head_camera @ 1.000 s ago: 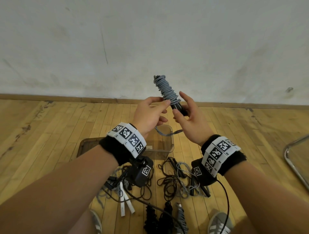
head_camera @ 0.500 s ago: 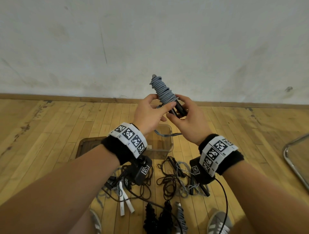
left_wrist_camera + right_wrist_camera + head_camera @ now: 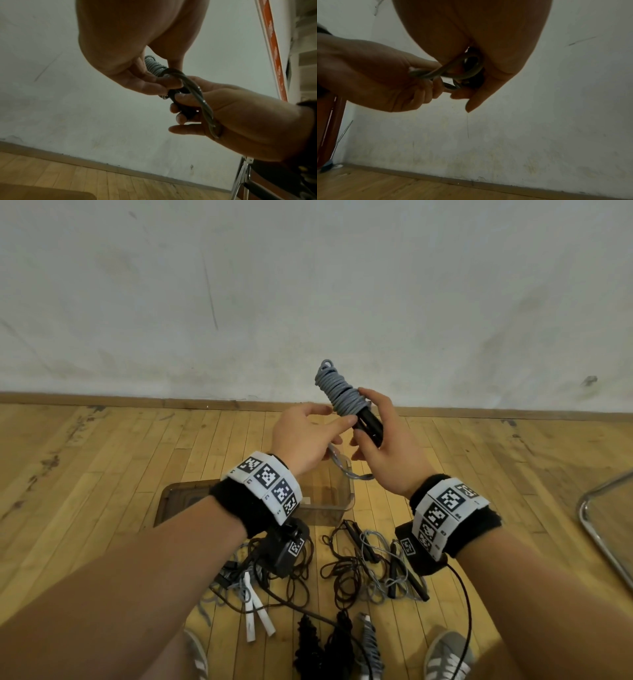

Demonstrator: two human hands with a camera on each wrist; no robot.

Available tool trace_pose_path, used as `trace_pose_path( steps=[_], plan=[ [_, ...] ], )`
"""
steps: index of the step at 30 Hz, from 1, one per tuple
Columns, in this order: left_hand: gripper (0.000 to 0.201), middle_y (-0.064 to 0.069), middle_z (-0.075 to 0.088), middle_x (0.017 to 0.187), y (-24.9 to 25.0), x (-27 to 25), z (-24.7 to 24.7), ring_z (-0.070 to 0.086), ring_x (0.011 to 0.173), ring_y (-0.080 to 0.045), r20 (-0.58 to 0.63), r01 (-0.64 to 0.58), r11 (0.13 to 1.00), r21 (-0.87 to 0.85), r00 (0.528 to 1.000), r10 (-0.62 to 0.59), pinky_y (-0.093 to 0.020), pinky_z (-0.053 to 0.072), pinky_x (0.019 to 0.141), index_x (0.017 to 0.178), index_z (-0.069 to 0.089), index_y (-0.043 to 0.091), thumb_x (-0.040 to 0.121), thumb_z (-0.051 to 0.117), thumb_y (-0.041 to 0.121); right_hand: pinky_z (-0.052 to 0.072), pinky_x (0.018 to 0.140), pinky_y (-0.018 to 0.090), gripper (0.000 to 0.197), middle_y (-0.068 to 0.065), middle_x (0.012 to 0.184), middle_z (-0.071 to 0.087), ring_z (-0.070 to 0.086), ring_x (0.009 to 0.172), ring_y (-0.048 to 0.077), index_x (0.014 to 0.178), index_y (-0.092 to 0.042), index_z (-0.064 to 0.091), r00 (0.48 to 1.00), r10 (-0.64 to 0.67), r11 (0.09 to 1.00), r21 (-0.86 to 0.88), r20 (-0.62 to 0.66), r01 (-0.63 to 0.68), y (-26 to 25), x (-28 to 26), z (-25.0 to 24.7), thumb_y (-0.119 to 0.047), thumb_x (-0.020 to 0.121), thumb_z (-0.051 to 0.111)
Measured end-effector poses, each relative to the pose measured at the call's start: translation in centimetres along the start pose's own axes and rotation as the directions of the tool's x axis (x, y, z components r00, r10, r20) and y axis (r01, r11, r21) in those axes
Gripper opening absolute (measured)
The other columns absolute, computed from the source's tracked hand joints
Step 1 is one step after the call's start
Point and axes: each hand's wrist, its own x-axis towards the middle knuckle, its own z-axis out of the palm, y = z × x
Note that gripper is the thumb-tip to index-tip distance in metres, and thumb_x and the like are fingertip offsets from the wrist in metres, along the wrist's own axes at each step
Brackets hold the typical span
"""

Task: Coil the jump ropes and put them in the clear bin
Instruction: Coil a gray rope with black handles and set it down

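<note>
Coiling's nearly done: our right hand [image 3: 383, 446] grips the black handles of the grey braided jump rope [image 3: 337, 392], held above the clear plastic bin [image 3: 346, 505] on the floor, left-hand fingers [image 3: 337, 424] pinching the loose tail; next we'd tuck it, then drop it in

A scuffed white wall [image 3: 308, 285] meets a wooden plank floor [image 3: 102, 460] along a brown baseboard [image 3: 102, 400].

Gym or sports hall, worn wooden strip floor [image 3: 102, 460], scuffed white wall [image 3: 308, 285] with baseboard, tangled jump ropes [image 3: 356, 563] on the floor
</note>
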Motion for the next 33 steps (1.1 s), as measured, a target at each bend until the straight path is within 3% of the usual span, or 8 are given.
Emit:
trace_pose_path(
  steps=[2, 4, 8, 13, 17, 21, 27, 33],
  plan=[
    [0.043, -0.003, 0.075, 0.073, 0.01, 0.07, 0.03, 0.069, 0.056, -0.008, 0.017, -0.004, 1.0, -0.021, 1.0, 0.004, -0.022, 0.055, 0.054, 0.121, 0.068, 0.015, 0.086, 0.083, 0.034, 0.061, 0.062, 0.039, 0.058, -0.005, 0.094, 0.064, 0.069, 0.07, 0.014, 0.152, -0.036, 0.027, 1.0, -0.019, 0.999, -0.044, -0.004, 0.019, -0.16, 0.02, -0.04, -0.012, 0.104, 0.049],
    [0.041, -0.004, 0.075, 0.078, -0.01, 0.1, 0.01, 0.068, 0.058, -0.007, 0.035, 0.009, 0.999, -0.034, 0.999, -0.008, -0.02, 0.053, 0.055, 0.124, 0.068, 0.015, 0.088, 0.081, 0.03, 0.058, 0.059, 0.028, 0.049, -0.006, 0.091, 0.061, 0.063, 0.066, 0.006, 0.152, -0.035, 0.028, 1.0, -0.001, 1.0, 0.011, 0.002, 0.001, -0.33, -0.08, 0.14, -0.019, 0.108, 0.042],
    [0.039, -0.004, 0.076, 0.089, 0.14, 0.08, -0.1, 0.071, 0.07, -0.012, 0.095, 0.052, 0.993, -0.105, 0.995, -0.042, -0.032, 0.063, 0.071, 0.125, 0.067, 0.016, 0.09, 0.078, 0.028, 0.055, 0.068, 0.026, 0.042, -0.005, 0.097, 0.058, 0.055, 0.07, 0.0, 0.153, -0.032, 0.031, 1.0, -0.002, 0.997, 0.076, -0.014, 0.003, -0.37, -0.14, 0.41, -0.024, 0.112, 0.028],
    [0.045, -0.001, 0.072, 0.091, 0.56, -0.17, -0.03, 0.07, 0.066, -0.012, 0.122, 0.086, 0.985, -0.148, 0.99, -0.068, -0.036, 0.062, 0.077, 0.118, 0.069, 0.019, 0.087, 0.075, 0.051, 0.055, 0.073, 0.044, 0.051, 0.01, 0.096, 0.066, 0.063, 0.079, 0.028, 0.154, -0.034, 0.029, 0.997, -0.074, 0.997, 0.013, 0.012, 0.074, -0.58, -0.31, 0.42, -0.016, 0.108, 0.042],
    [0.039, -0.001, 0.069, 0.083, 0.49, -0.12, -0.18, 0.065, 0.061, -0.012, 0.097, 0.064, 0.987, -0.149, 0.994, -0.05, -0.035, 0.058, 0.072, 0.114, 0.071, 0.022, 0.088, 0.074, 0.051, 0.057, 0.071, 0.026, 0.067, 0.006, 0.11, 0.067, 0.067, 0.089, 0.008, 0.154, -0.036, 0.028, 0.999, -0.042, 0.988, 0.15, -0.019, 0.044, -0.57, -0.04, 0.32, -0.015, 0.1, 0.062],
    [0.032, -0.007, 0.072, 0.092, 0.75, -0.33, -0.22, 0.067, 0.065, -0.014, 0.157, 0.022, 0.986, -0.162, 0.988, 0.003, -0.036, 0.06, 0.072, 0.116, 0.072, 0.024, 0.093, 0.07, 0.046, 0.057, 0.071, 0.026, 0.054, 0.009, 0.104, 0.073, 0.072, 0.083, 0.018, 0.151, -0.027, 0.036, 0.988, 0.153, 0.913, 0.378, 0.034, -0.155, -0.47, 0.28, 0.12, -0.021, 0.103, 0.058],
    [0.037, -0.005, 0.077, 0.092, 0.45, -0.24, -0.3, 0.077, 0.08, -0.026, 0.178, 0.096, 0.984, -0.151, 0.982, -0.069, -0.05, 0.063, 0.083, 0.115, 0.071, 0.021, 0.091, 0.072, 0.049, 0.06, 0.079, 0.031, 0.037, 0.003, 0.114, 0.073, 0.074, 0.093, 0.015, 0.14, -0.016, 0.052, 0.997, 0.065, 0.971, 0.23, 0.039, -0.072, -0.05, 0.26, 0.27, -0.023, 0.104, 0.056],
    [0.043, 0.004, 0.07, 0.069, 0.47, 0.19, -0.63, 0.067, 0.064, -0.013, 0.133, 0.142, 0.98, -0.142, 0.983, -0.123, -0.034, 0.06, 0.07, 0.107, 0.07, 0.013, 0.083, 0.081, 0.047, 0.061, 0.087, 0.041, 0.058, -0.004, 0.125, 0.068, 0.072, 0.099, 0.012, 0.147, -0.028, 0.046, 0.998, 0.051, 0.992, 0.113, -0.029, -0.047, 0.19, 0.11, 0.37, -0.042, 0.094, 0.065]
  ],
)
